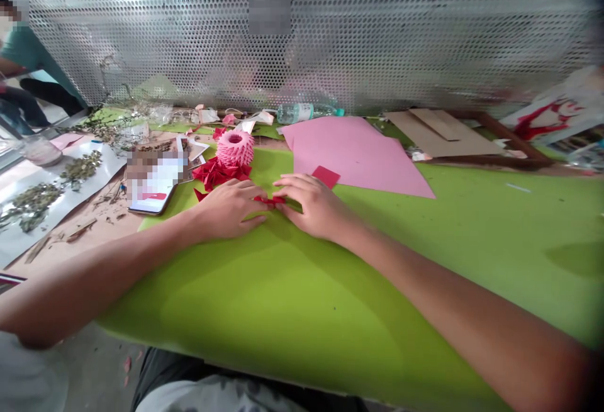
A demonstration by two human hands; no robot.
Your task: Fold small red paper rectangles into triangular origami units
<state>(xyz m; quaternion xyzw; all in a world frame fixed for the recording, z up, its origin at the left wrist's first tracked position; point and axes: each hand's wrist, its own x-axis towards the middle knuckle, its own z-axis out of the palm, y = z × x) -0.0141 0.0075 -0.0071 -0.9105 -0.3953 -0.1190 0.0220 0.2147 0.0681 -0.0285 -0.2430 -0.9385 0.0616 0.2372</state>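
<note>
Between my two hands a small folded piece of red paper (271,200) lies low over the green tabletop. My left hand (230,209) has its fingers on the left end of it, while my right hand (315,206) pinches the right end; the fingers partly hide the paper. Just beyond my left hand sits a heap of folded red paper pieces (218,173). A pink ring-shaped vase of interlocked folded paper (234,149) stands behind that heap. Past my right hand, a flat red paper rectangle (326,177) rests on large pink sheets (352,151).
A phone (155,189) lies at the left, near dried plants on white paper (33,204). Along the perforated metal screen (330,34) are a plastic bottle (309,112) and cardboard (443,135). A person in a green top (35,53) sits at the far left.
</note>
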